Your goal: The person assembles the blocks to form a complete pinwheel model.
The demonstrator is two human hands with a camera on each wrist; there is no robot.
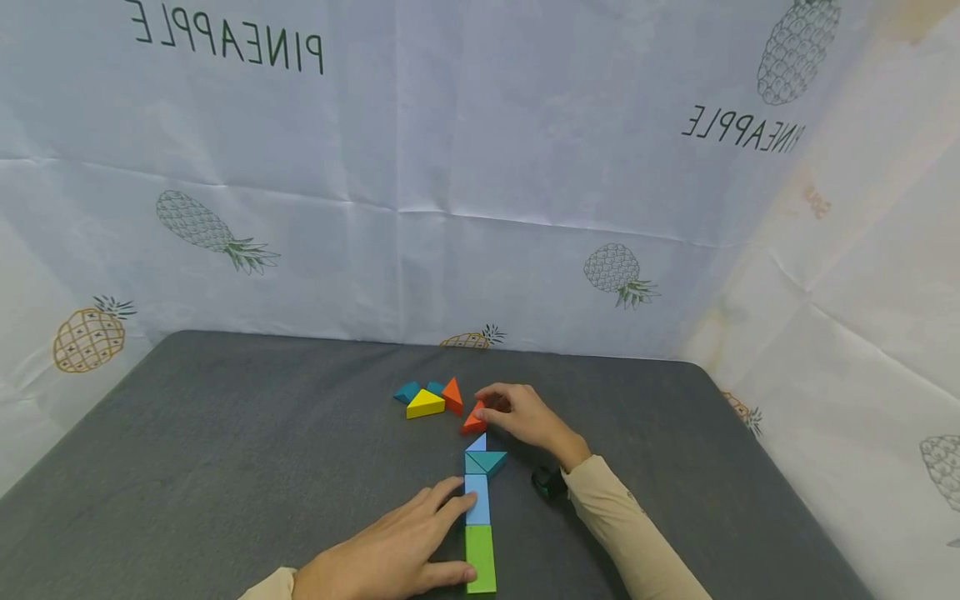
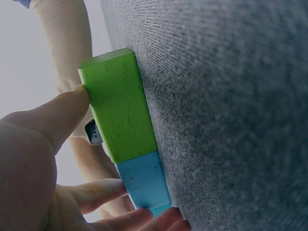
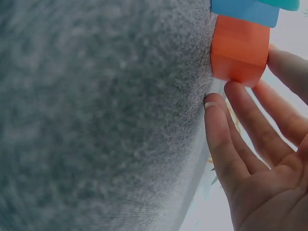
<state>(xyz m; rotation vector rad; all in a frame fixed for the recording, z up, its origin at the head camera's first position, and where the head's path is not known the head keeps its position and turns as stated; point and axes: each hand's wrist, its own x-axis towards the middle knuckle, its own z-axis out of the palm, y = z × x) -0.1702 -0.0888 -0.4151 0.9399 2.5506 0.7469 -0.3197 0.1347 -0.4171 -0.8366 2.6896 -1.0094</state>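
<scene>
Closest to the viewer, the green block (image 1: pixel 481 560) begins a line of pieces on the dark gray table (image 1: pixel 300 433). The left hand (image 1: pixel 393 543) lies alongside it, fingers spread and fairly relaxed, its thumb touching the green block and other fingertips touching the blue block (image 1: pixel 477 506) joined to its far end. Farther from the green block along the same line come two teal triangles (image 1: pixel 486 462), then a light blue triangle (image 1: pixel 477 444). Just past that, at the line's end farthest from the green block, the right hand (image 1: pixel 528 414) pinches an orange triangle (image 1: pixel 472 424) between thumb and fingers. A yellow triangle (image 1: pixel 425 405) and another orange piece (image 1: pixel 452 396) sit beyond the green block, toward its left.
</scene>
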